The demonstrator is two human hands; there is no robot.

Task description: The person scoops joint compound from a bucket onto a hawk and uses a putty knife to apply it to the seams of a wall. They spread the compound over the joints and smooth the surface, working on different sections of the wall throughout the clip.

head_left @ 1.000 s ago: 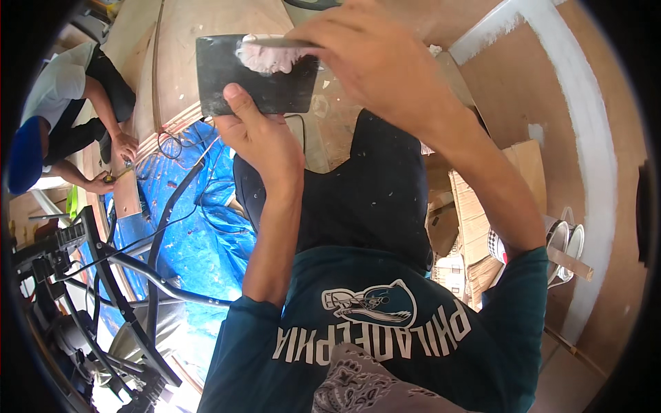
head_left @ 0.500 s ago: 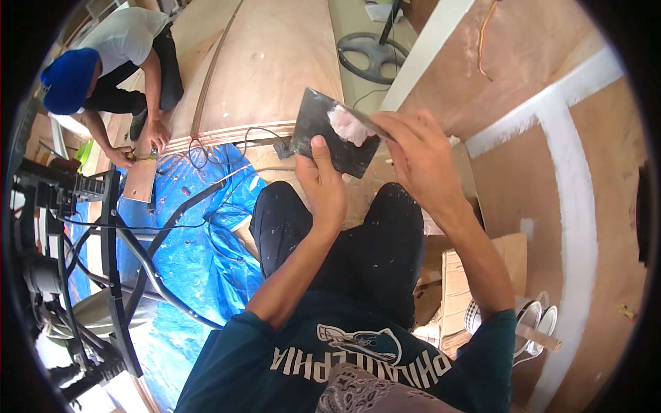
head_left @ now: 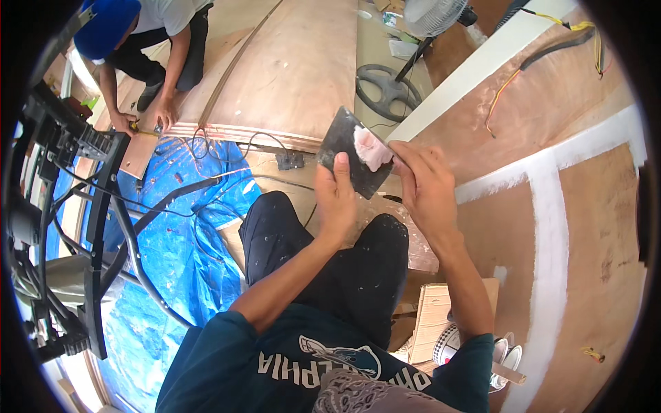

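My left hand (head_left: 336, 210) holds a flat black board (head_left: 339, 140) from below, its thumb pressed on top. A lump of pale pink putty (head_left: 372, 147) lies on the board's right half. At the board's right edge, my right hand (head_left: 432, 189) is closed in a pinch around a thin flat scraper (head_left: 394, 160). The scraper shows almost edge-on beside the putty, and most of it is hidden by my fingers. I cannot tell whether its edge touches the putty.
A co-worker (head_left: 172, 51) crouches at the far left by stacked plywood sheets (head_left: 296, 76). Blue tarp (head_left: 179, 255) and a black metal frame (head_left: 103, 241) are on my left. A pedestal fan (head_left: 389, 93) stands ahead. White-striped plywood panels (head_left: 551, 227), cardboard (head_left: 434, 316) and a can (head_left: 447, 344) are on my right.
The view has shifted, bringing the fan head into sight. My right hand stays at the board's right edge, and the scraper, broader to see before, is now nearly edge-on. The putty looks more spread out.
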